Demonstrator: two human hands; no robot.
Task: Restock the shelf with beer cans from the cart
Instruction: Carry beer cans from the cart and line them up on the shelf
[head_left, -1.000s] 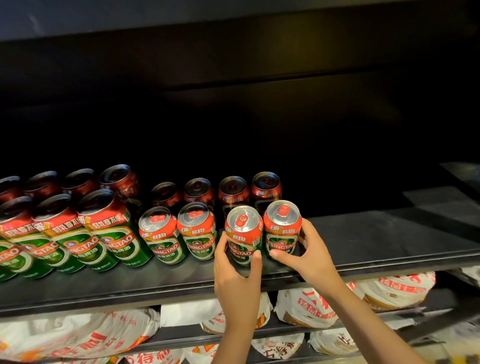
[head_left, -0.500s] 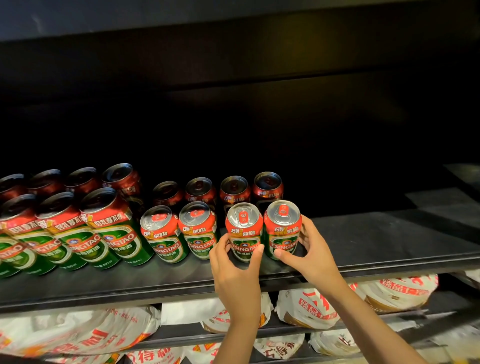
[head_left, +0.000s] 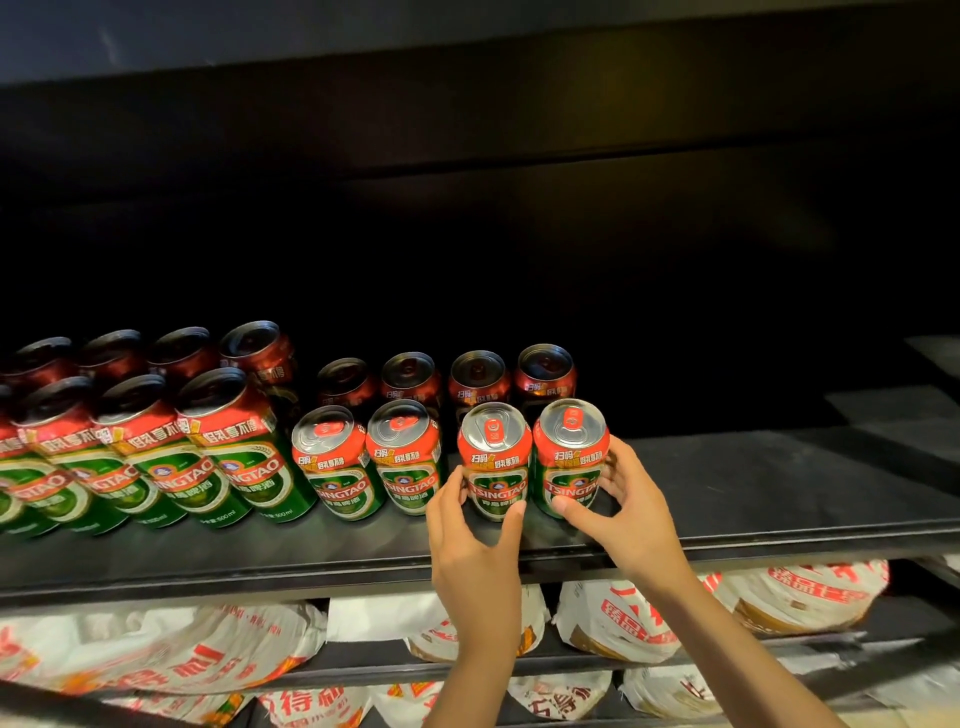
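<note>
A dark shelf (head_left: 753, 499) is spanning the whole width, with a black upper board shadowing its deep back, where little can be made out. Under it, lower racks are carrying white bags (head_left: 156, 644) printed with red Chinese characters; the print is too warped to read in full.

On the shelf, tall cans (head_left: 244, 457) are crowding the left side in two rows, leaning in the wide-angle view, their labels showing green bodies, red collars, "TSINGTAO" in white and "500 ml" near the base. To their right, shorter cans are standing upright in a front row of four, with a back row (head_left: 478, 376) of four darker ones sitting in shadow behind them. The right part of the shelf surface is lying bare beside the last can.

The left hand (head_left: 475, 545) is curling around the third short can (head_left: 494, 462), thumb on its right side and fingers on its left, pinching the lower body. The right hand (head_left: 631, 512) is gripping the fourth short can (head_left: 569, 457), thumb pressing the "TSINGTAO" label in front and fingers wrapping behind its right side. Both cans are standing on the shelf, just beside each other, red pull tabs facing up, Chinese writing running across their red collars
</note>
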